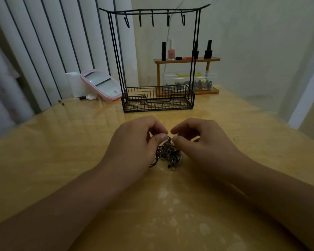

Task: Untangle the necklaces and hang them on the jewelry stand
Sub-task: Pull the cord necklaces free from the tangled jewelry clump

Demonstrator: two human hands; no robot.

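Necklaces [169,153] lie in one dark tangled clump of chain and black cord on the wooden table [62,145], directly between the two hands. The left hand [134,142] sits just left of the clump with its fingers curled; its thumb and forefinger meet at the top of the tangle and pinch a strand there. The right hand [198,140] mirrors it from the other side, fingers curled, thumb tip and forefinger closing on the upper edge of the same clump. The two thumbs are near each other, with the raised peak of the tangle between them. The lower part of the clump rests on the tabletop, and a few cord loops trail out toward the near edge, partly under the left palm. Both forearms reach in from the bottom corners.

Beyond the hands, well apart from the clump, stands the jewelry stand [158,98], a black wire basket base with tall uprights and a top bar carrying five hooks, none bearing anything. To its left a pink-framed mirror [101,84] leans back against vertical blinds [43,51]. Behind the stand a small wooden shelf [187,60] holds nail polish bottles [170,49] on top and a clear plastic box [203,80] of small items beneath. A pale wall fills the right side.
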